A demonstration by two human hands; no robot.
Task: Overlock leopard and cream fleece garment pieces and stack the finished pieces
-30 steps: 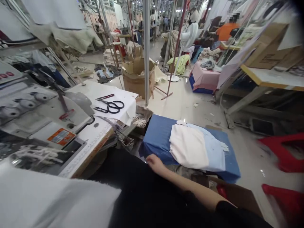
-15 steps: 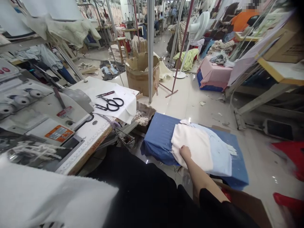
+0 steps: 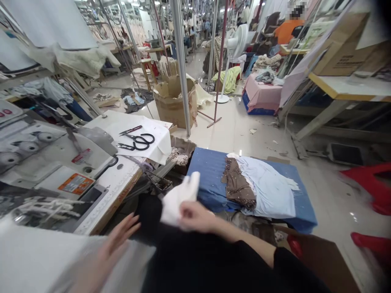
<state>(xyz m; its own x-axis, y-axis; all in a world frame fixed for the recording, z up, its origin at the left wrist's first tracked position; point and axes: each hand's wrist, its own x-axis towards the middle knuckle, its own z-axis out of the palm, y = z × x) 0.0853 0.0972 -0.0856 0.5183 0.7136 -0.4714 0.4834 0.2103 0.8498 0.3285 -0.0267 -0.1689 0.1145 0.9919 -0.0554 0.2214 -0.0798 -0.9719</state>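
Observation:
My right hand (image 3: pixel 195 215) grips a white fabric piece (image 3: pixel 180 199) and holds it over my lap, its upper end sticking up. Fingers outstretched, my left hand (image 3: pixel 117 240) is open just left of that piece, somewhat blurred, above a large white cloth (image 3: pixel 39 256) at the lower left. On the low stand covered in blue cloth (image 3: pixel 204 167) lie a brown dotted fabric piece (image 3: pixel 238 183) and light blue fabric (image 3: pixel 271 187). A sewing machine (image 3: pixel 55 162) stands on the table to my left.
Black scissors (image 3: pixel 140 142) and small snips lie on white cloth at the table's far end. Behind stand a torn cardboard box (image 3: pixel 171 101), a metal pole (image 3: pixel 181 69) and a white fan (image 3: pixel 238 40). A yellow-edged table (image 3: pixel 348 89) is at right. A person in orange sits far back.
My right hand has lifted the white fabric piece off the low stand and brought it left over my lap, uncovering the brown dotted piece. My left hand has come into view.

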